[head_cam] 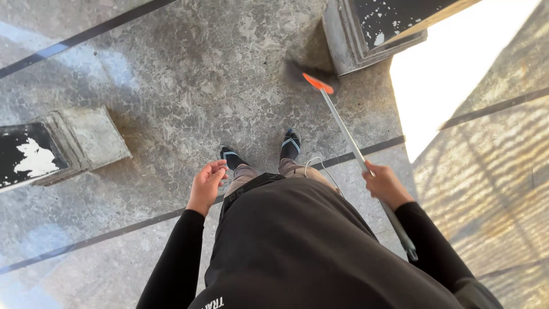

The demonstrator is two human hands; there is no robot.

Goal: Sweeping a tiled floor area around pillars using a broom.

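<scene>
Here, right hand (384, 184) is wrapped tight around the metal handle of a broom (350, 140), whose orange head rests on the stone floor (189, 86) beside a pillar base (366, 34). Left hand (206, 186) hangs loosely curled, holding nothing.

Single view only, camera on my head, pointing almost straight down my front. My dark top fills the bottom centre, close to the lens; my left hand (207, 184) and right hand (384, 184) sit mid-frame, nearer than my sandalled feet (290, 143) on the grey stone floor (189, 80) below. Top edge reaches a pillar base (366, 31); a second base (51, 146) sits at left. No second view to overlap.
</scene>
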